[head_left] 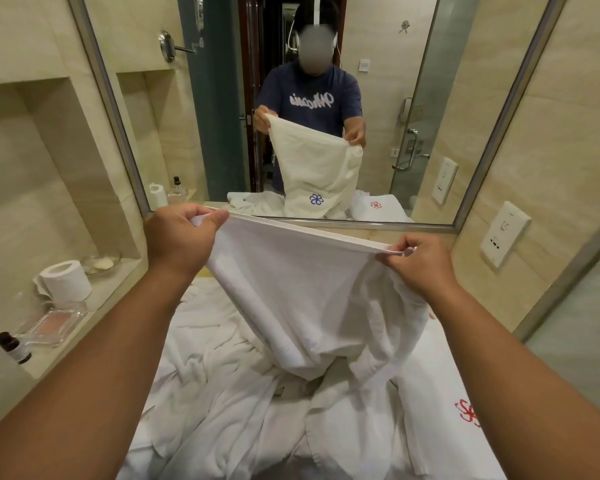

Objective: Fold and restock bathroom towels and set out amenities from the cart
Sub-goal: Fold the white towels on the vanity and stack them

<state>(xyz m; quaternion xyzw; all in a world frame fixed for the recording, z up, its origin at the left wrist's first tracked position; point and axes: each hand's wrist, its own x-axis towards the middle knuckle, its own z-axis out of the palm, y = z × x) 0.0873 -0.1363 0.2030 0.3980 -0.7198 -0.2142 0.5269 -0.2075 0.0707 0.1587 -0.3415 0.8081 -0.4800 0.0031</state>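
Observation:
I hold a white towel [302, 292] up in front of the mirror, its top edge stretched taut between both hands. My left hand [179, 239] grips the left corner and my right hand [414, 263] pinches the right corner. The towel hangs down, and its lower end meets a crumpled heap of white towels [229, 403] covering the counter. A flat white towel with a red emblem [466, 414] lies at the right. The mirror's reflection shows a blue emblem on the held towel's far side.
A wall niche at the left holds a toilet paper roll [66, 278], a glass tray [54, 323], a small dark bottle [13, 346] and a glass dish [101, 263]. The mirror [395, 98] fills the wall ahead. A socket plate [504, 233] sits on the right wall.

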